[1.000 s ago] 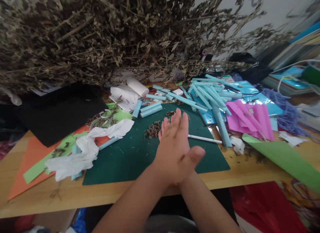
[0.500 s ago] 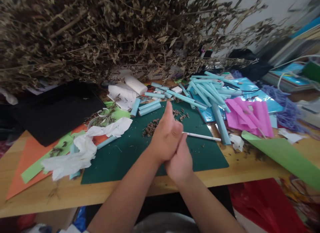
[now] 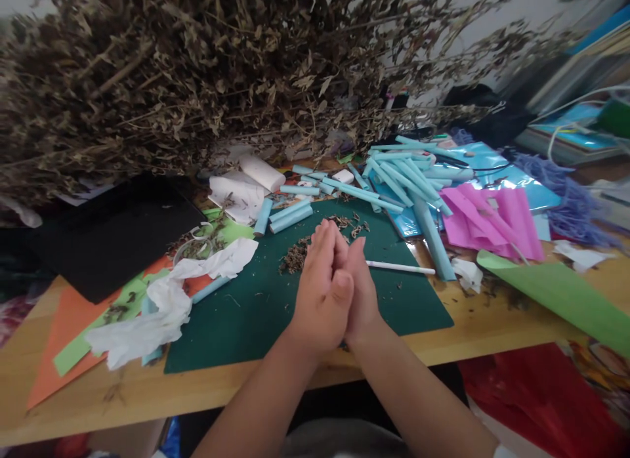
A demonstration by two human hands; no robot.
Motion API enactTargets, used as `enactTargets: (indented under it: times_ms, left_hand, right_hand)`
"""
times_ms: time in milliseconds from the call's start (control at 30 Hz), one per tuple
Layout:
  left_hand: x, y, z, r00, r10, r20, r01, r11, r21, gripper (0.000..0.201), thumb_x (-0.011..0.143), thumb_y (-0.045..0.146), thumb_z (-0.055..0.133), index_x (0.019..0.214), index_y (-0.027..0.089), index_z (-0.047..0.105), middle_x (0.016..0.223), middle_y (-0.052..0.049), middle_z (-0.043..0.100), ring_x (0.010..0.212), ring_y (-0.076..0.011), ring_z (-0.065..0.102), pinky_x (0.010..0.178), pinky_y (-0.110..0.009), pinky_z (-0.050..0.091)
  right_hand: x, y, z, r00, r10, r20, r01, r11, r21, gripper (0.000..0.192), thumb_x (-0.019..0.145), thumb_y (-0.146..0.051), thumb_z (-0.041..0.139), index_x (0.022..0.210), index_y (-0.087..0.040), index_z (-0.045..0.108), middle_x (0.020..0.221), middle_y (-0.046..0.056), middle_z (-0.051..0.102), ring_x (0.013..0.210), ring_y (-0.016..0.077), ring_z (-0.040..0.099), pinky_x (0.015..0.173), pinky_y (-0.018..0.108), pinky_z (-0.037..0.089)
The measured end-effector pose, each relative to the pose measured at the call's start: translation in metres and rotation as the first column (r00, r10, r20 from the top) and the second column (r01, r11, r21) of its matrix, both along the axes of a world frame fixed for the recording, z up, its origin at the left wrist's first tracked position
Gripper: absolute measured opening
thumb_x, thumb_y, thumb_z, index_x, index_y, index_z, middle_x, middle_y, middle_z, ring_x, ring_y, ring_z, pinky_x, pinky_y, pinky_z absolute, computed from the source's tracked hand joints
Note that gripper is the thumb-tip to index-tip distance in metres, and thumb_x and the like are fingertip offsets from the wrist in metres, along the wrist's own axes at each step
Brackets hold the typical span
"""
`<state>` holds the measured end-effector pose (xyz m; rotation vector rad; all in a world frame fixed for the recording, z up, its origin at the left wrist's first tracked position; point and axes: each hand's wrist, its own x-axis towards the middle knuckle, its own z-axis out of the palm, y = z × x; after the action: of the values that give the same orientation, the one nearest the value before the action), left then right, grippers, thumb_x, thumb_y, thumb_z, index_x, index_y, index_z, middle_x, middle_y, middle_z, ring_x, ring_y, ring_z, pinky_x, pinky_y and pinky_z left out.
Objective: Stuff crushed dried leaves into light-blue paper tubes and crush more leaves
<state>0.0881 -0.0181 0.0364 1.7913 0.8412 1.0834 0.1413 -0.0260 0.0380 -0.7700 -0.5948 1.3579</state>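
My left hand (image 3: 319,294) and my right hand (image 3: 363,289) are pressed flat together, palm to palm, fingers straight and pointing away from me. They hover over the near middle of a dark green cutting mat (image 3: 236,320). Nothing shows between the palms. Just beyond the fingertips lies a small pile of dried plant crumbs (image 3: 294,256). A thin white stick (image 3: 399,268) lies on the mat to the right of my right hand.
A big bundle of dried leafy branches (image 3: 197,71) overhangs the back of the wooden table (image 3: 472,340). Several light blue paper tubes (image 3: 403,172), pink paper (image 3: 487,215), green paper (image 3: 556,294), crumpled white tissue (image 3: 162,307), a black sheet (image 3: 113,235) and orange paper (image 3: 63,320) surround the mat.
My hands have slid against each other: first the left lay across the right, then the right pulled back toward me, and now both are level, palm to palm.
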Motion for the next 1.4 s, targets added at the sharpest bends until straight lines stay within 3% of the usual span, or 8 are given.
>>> enactTargets:
  times_ms: [133, 333, 567, 733, 900, 1067, 1167, 1400]
  left_hand:
    - [-0.004, -0.003, -0.011, 0.979, 0.059, 0.195, -0.028, 0.987, -0.157, 0.069, 0.076, 0.061, 0.021, 0.128, 0.016, 0.027, 0.137, -0.007, 0.021, 0.126, -0.0209, 0.017, 0.105, -0.035, 0.013]
    - [-0.02, 0.032, -0.013, 0.904, 0.238, 0.355, 0.006, 0.823, -0.568, 0.067, 0.077, 0.06, 0.003, 0.125, 0.02, 0.027, 0.137, -0.007, 0.021, 0.123, -0.0173, 0.024, 0.101, -0.035, 0.021]
    - [-0.047, 0.059, -0.011, 0.941, 0.194, 0.277, -0.036, 0.872, -0.489, 0.062, 0.078, 0.058, 0.006, 0.117, 0.018, 0.034, 0.122, -0.011, 0.044, 0.109, -0.0179, 0.045, 0.093, -0.038, 0.033]
    - [-0.08, 0.066, -0.01, 0.98, 0.126, -0.152, -0.154, 0.97, -0.189, 0.043, 0.078, 0.049, 0.034, 0.1, 0.016, 0.048, 0.099, -0.008, 0.056, 0.091, -0.0182, 0.053, 0.083, -0.034, 0.04]
    - [-0.099, 0.042, -0.007, 0.581, -0.069, -0.811, 0.238, 0.967, 0.088, 0.036, 0.069, 0.043, 0.053, 0.096, 0.02, 0.053, 0.094, -0.006, 0.055, 0.088, -0.022, 0.049, 0.076, -0.035, 0.039]
    - [-0.089, 0.024, -0.013, 0.35, -0.063, -0.935, 0.39, 0.917, 0.084, 0.018, 0.079, 0.033, 0.042, 0.082, 0.02, 0.054, 0.081, -0.003, 0.055, 0.077, -0.0196, 0.05, 0.065, -0.032, 0.038]
    - [-0.084, 0.028, -0.012, 0.364, -0.057, -0.93, 0.397, 0.912, 0.1, 0.02, 0.082, 0.028, 0.036, 0.079, 0.019, 0.054, 0.08, -0.003, 0.056, 0.076, -0.0187, 0.05, 0.065, -0.032, 0.038]
    - [-0.072, 0.072, -0.005, 0.637, 0.103, -0.764, 0.105, 0.97, 0.218, 0.016, 0.077, 0.02, 0.04, 0.084, 0.018, 0.054, 0.086, -0.004, 0.058, 0.083, -0.0172, 0.052, 0.074, -0.029, 0.04]
  right_hand:
    - [0.003, 0.013, -0.012, 0.995, 0.036, -0.098, -0.042, 0.998, -0.057, 0.072, 0.073, -0.067, 0.014, 0.128, -0.022, 0.02, 0.135, 0.004, 0.023, 0.121, 0.0183, 0.025, 0.101, 0.04, 0.022]
    - [0.005, 0.034, -0.027, 0.99, 0.109, -0.086, -0.127, 0.962, -0.241, 0.074, 0.074, -0.064, 0.008, 0.127, -0.013, 0.021, 0.131, 0.013, 0.028, 0.118, 0.0201, 0.031, 0.098, 0.042, 0.024]
    - [0.02, 0.053, -0.028, 0.989, 0.121, 0.089, -0.098, 0.968, -0.23, 0.064, 0.076, -0.062, 0.011, 0.118, -0.019, 0.034, 0.125, 0.011, 0.039, 0.114, 0.0206, 0.037, 0.096, 0.045, 0.026]
    - [0.043, 0.056, -0.024, 0.95, 0.074, 0.304, -0.05, 0.995, -0.088, 0.034, 0.078, -0.046, 0.037, 0.094, -0.022, 0.054, 0.101, 0.007, 0.058, 0.095, 0.019, 0.053, 0.088, 0.041, 0.036]
    - [0.063, 0.068, -0.019, 0.868, -0.088, 0.49, 0.071, 0.996, 0.053, 0.021, 0.074, -0.036, 0.048, 0.084, -0.02, 0.058, 0.086, 0.003, 0.06, 0.081, 0.0151, 0.056, 0.072, 0.031, 0.043]
    - [0.063, 0.076, -0.03, 0.804, -0.173, 0.57, 0.112, 0.984, 0.139, 0.019, 0.075, -0.033, 0.047, 0.082, -0.019, 0.058, 0.079, 0.002, 0.06, 0.072, 0.0123, 0.055, 0.065, 0.027, 0.044]
    - [0.063, 0.073, -0.038, 0.765, -0.201, 0.612, 0.127, 0.978, 0.163, 0.021, 0.077, -0.033, 0.044, 0.082, -0.018, 0.057, 0.077, 0.003, 0.059, 0.07, 0.0127, 0.055, 0.065, 0.028, 0.045]
    - [0.076, 0.067, -0.037, 0.511, -0.257, 0.82, 0.054, 0.962, 0.268, 0.024, 0.079, -0.035, 0.041, 0.088, -0.019, 0.057, 0.081, 0.004, 0.06, 0.073, 0.0166, 0.055, 0.067, 0.032, 0.043]
